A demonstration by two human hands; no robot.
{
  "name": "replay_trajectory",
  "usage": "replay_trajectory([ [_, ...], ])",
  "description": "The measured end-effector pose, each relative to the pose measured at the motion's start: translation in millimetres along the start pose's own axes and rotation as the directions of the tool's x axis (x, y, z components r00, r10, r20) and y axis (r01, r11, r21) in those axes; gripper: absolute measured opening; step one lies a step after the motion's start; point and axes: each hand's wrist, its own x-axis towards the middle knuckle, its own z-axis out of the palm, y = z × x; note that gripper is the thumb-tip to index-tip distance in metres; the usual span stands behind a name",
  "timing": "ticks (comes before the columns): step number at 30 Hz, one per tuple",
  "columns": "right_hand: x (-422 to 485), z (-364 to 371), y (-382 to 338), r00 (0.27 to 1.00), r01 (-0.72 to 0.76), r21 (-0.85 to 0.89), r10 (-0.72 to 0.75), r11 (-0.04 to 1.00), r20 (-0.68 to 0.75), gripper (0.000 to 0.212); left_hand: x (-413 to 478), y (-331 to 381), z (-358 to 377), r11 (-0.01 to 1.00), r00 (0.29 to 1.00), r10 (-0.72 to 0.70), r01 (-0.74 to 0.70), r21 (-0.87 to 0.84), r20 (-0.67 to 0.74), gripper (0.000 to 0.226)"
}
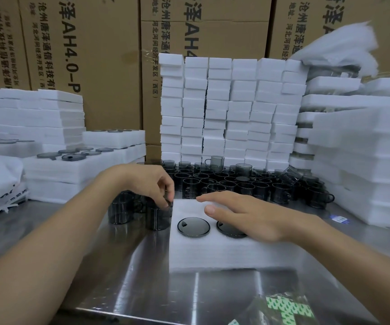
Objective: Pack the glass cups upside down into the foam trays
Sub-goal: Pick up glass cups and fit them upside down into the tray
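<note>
Left hand (pixel 147 181) pinched a smoky glass cup (pixel 157 219) by its top, beside the foam tray's (pixel 212 254) left edge.
Right hand (pixel 248 214) lay flat, steadying the tray; best seat the cup squarely, mouth down.

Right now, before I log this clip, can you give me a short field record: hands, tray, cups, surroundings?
left hand: pinches the top of a glass cup beside the tray's left edge
right hand: flat, fingers straight, over the foam tray
packed cups: two dark round bases show in the tray
loose cups: crowded on the steel table behind the tray
background: foam stacks, cardboard boxes
</note>
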Motion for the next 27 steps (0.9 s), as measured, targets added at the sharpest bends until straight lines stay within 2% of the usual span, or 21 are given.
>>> replay_trajectory([
  [5, 0.3, 0.6, 1.2, 1.0, 0.0, -0.005, 0.0, 1.0, -0.007, 0.067, 5.1, -1.1, 3.8, 0.997, 0.995, 0.077, -0.077, 0.011, -0.07, 0.014],
  [9, 1.0, 1.0, 1.9, 1.0, 0.002, -0.005, -0.002, 1.0, -0.005, 0.068, -5.3, -6.7, -8.0, 0.992, 0.994, 0.096, -0.099, -0.079, -0.044, 0.01],
  [12, 0.7, 0.1, 1.9, 1.0, 0.013, -0.024, -0.013, 1.0, -0.016, 0.068, -15.4, -10.3, -16.7, 0.974, 0.989, 0.111, -0.128, -0.184, -0.102, 0.008],
  [15, -0.1, -0.6, -0.5, 0.99, 0.056, -0.101, -0.069, 0.993, -0.126, 0.061, -23.8, -8.1, -22.9, 0.916, 0.978, 0.137, -0.187, -0.356, -0.16, 0.006],
  [17, -1.4, -0.1, -3.4, 0.966, 0.096, -0.154, -0.129, 0.983, -0.223, 0.058, -26.6, 0.8, -23.8, 0.865, 0.957, 0.147, -0.247, -0.436, -0.251, 0.006],
  [21, -1.4, 4.2, -10.3, 0.856, 0.177, -0.258, -0.278, 0.95, -0.436, 0.063, -25.1, 32.9, -15.1, 0.735, 0.885, 0.185, -0.413, -0.538, -0.427, 0.007],
  [24, 1.4, 5.5, -10.3, 0.768, 0.183, -0.236, -0.288, 0.954, -0.572, 0.08, -18.8, 59.9, 2.8, 0.684, 0.87, 0.231, -0.464, -0.563, -0.436, 0.011],
  [27, 2.5, 4.1, -8.8, 0.797, 0.214, -0.149, -0.261, 0.965, -0.545, 0.09, -9.7, 77.4, 23.9, 0.644, 0.871, 0.297, -0.485, -0.592, -0.391, 0.026],
])
